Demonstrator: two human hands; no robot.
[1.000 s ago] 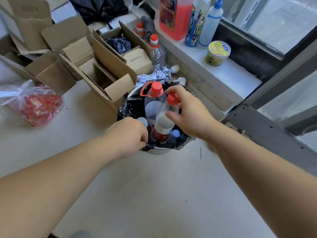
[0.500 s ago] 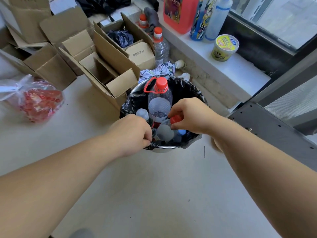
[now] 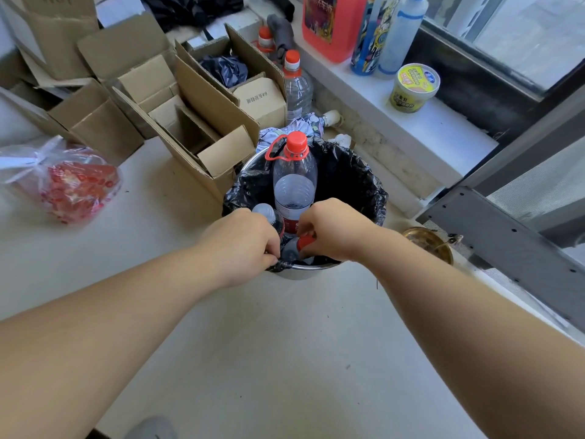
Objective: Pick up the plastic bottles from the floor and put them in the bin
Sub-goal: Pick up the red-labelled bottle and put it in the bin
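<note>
Lowered since a second ago, the right hand (image 3: 332,229) has pushed its small red-capped bottle (image 3: 300,245) from above the rim down among the others in the bin (image 3: 304,270), its grip closed around the neck with only the cap and shoulder showing. Left hand (image 3: 243,245) is curled shut at the near rim, apparently pinching the black bin liner (image 3: 357,182), as it did before; its fingertips are tucked under, so exactly what they hold cannot be told. A tall red-capped bottle (image 3: 294,182) stands upright in the bin, a grey-capped bottle (image 3: 266,212) beside the left knuckles. Risk from here, by judgement: the bin looks crowded, and forcing the small bottle in could tip the tall one over the rim or drag the liner off its edge. Another clear bottle (image 3: 296,87) stands on the floor by the cardboard boxes (image 3: 202,122), one more red cap (image 3: 265,36) behind it, body hidden. Bin's bottom and the small bottle's lower half are out of sight behind the hands
</note>
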